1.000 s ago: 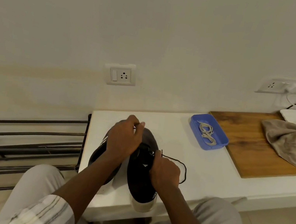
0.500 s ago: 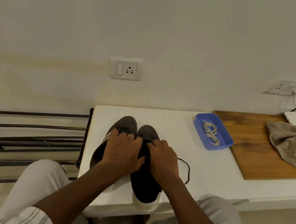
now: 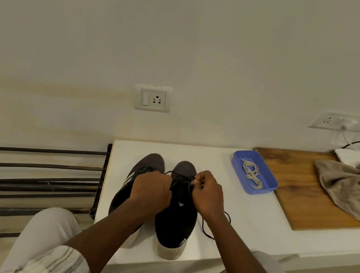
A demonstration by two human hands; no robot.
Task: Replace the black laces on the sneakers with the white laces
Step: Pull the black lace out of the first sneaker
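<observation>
Head view. Two dark fabric sneakers with pale soles stand side by side, toes at twelve o'clock, on the low white table (image 3: 242, 228). The heels sit at its near edge, so we can reach the eyelets from a seated position.

The left sneaker (image 3: 146, 161) is partly covered by the left hand (image 3: 150, 190). Its fingers are curled under the knuckles, over the gap between the shoes. A strand of the thin black lace (image 3: 206, 229) runs out from them across the toe of the right sneaker (image 3: 175, 225), so we judge that this hand grips the strand and keeps it taut.

The right hand (image 3: 207, 195) is curled tight. Its thumb and fingertips pinch the same lace above the right sneaker's eyelets. This is a grip suited to drawing a thin cord out of a small hole.

The slack lace trails off at five o'clock and loops loose on the table beside the right wrist. We therefore read the step as unlacing, only partly done.

The coiled white laces (image 3: 252, 173) lie untouched in the shallow blue plastic tray (image 3: 270, 186). It sits at two o'clock from the sneakers, near but apart, ready for the next stage.

Beyond it, at three o'clock, are a brown wooden board (image 3: 293, 201) and a crumpled beige cloth (image 3: 354, 187). A dark metal rack (image 3: 25, 182) stands at nine o'clock.
</observation>
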